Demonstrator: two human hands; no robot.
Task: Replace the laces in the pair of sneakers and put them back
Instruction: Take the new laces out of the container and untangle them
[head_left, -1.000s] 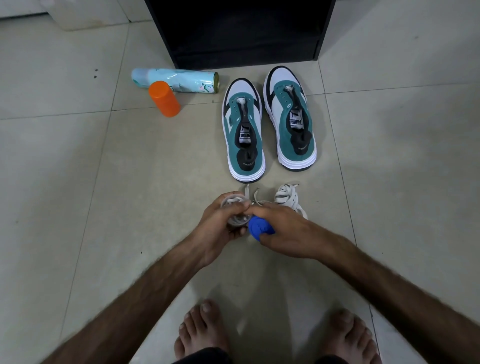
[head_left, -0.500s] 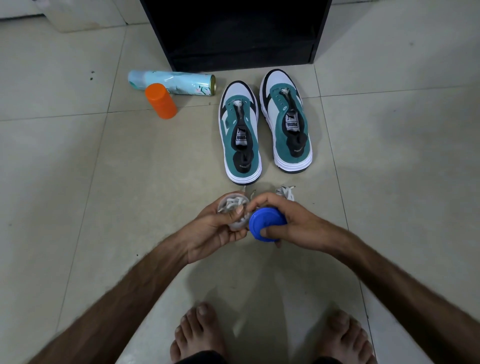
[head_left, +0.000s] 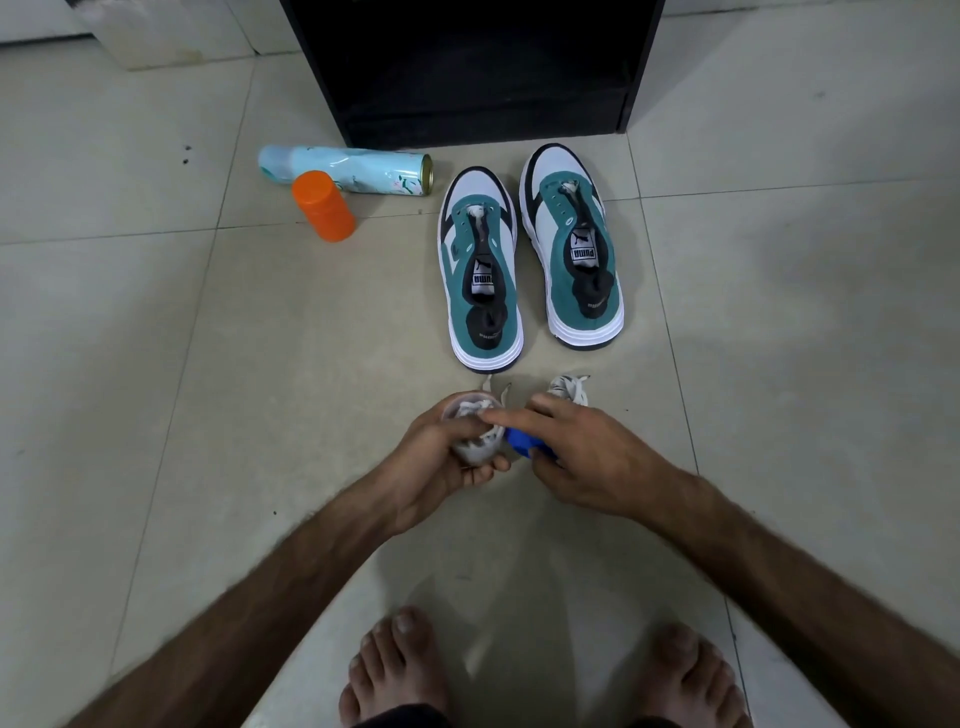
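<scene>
Blue plastic flashes in the right hand (head_left: 576, 457): a lid (head_left: 524, 443) tucked under curled fingers, while the forefinger pokes across toward the left hand (head_left: 447, 457). That left hand is cupped round a small clear tub (head_left: 470, 410) stuffed with white laces (head_left: 480, 444), fingers wrapped underneath, thumb over the top. The two hands are touching, right over the tub's mouth, and I'd say the finger is fishing for a lace end, though the exact contact is too small to call. Just beyond the right knuckles, a second bundle of laces (head_left: 569, 388) lies loose on the tile floor (head_left: 208, 395). Further out, the two sneakers (head_left: 485, 270) stand side by side, toes pointing away, tongues bare, eyelets empty as far as I can tell; the old laces look to be out already. So the stripping seems done and the threading hasn't begun: both shoes need lacing, then they have to go back, presumably into the black cabinet (head_left: 467, 73) standing open right behind them. Off to the left, well apart from the action, an orange bottle (head_left: 323, 206) stands just in front of a pale blue spray can (head_left: 345, 170) lying on its side. Bare feet (head_left: 397, 670) at the bottom, planted and waiting.
</scene>
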